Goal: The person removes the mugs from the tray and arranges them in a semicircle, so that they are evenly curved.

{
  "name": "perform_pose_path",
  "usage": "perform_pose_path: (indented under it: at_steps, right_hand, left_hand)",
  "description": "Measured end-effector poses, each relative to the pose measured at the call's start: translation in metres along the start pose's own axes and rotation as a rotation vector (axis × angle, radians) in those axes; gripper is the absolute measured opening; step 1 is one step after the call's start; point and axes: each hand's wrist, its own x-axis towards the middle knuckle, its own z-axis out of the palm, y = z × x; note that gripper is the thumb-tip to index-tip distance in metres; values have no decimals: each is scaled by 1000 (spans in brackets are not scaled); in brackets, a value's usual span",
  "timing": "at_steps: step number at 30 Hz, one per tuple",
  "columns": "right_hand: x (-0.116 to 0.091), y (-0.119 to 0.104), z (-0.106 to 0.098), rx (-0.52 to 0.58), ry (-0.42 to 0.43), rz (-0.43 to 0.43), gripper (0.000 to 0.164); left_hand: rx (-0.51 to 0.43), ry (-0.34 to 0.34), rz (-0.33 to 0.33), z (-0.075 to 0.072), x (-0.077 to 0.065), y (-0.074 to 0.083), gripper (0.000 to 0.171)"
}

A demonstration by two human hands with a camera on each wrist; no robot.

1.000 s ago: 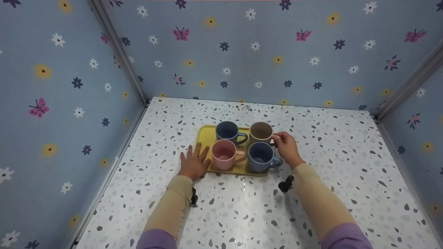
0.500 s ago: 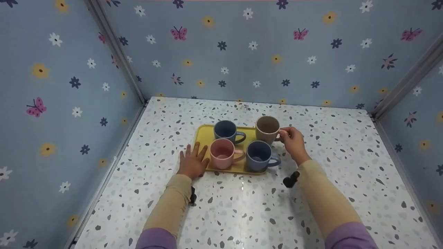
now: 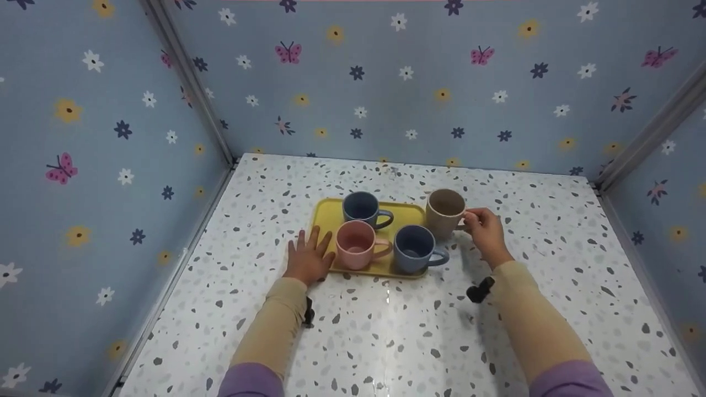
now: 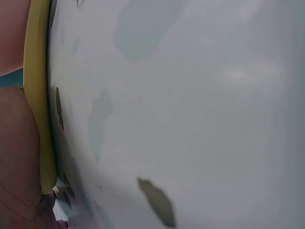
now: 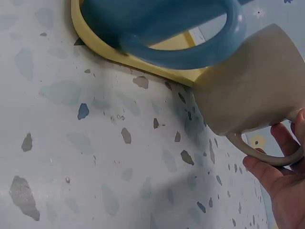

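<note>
My right hand (image 3: pixel 488 234) grips the handle of a beige mug (image 3: pixel 445 212), fingers curled through it in the right wrist view. The mug (image 5: pixel 252 86) is upright just past the right edge of a yellow tray (image 3: pixel 328 212). On the tray stand a dark blue mug (image 3: pixel 361 205) at the back, a pink mug (image 3: pixel 354 248) in front of it, and a lighter blue mug (image 3: pixel 413 251) at the front right. With fingers spread, my left hand (image 3: pixel 309 262) rests at the tray's left edge beside the pink mug. Much of that hand is outside the left wrist view.
The tray lies on a white speckled table (image 3: pixel 353 331). A flowered blue wall (image 3: pixel 386 82) rises behind it, with side panels left and right joined by metal posts (image 3: pixel 193 82). A black wrist device (image 3: pixel 481 289) juts from the right forearm.
My right hand has lifted the beige mug from the tray's back right and carried it rightward past the edge, now lower than half a second ago. The left hand stays in place.
</note>
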Motion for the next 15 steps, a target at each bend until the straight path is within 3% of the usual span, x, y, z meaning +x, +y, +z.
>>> perform_pose_path:
  at_steps: [15]
  right_hand:
    - [-1,18,-29,-37,13,65,42]
  left_hand:
    - [26,15,23,-4,-1,1,60]
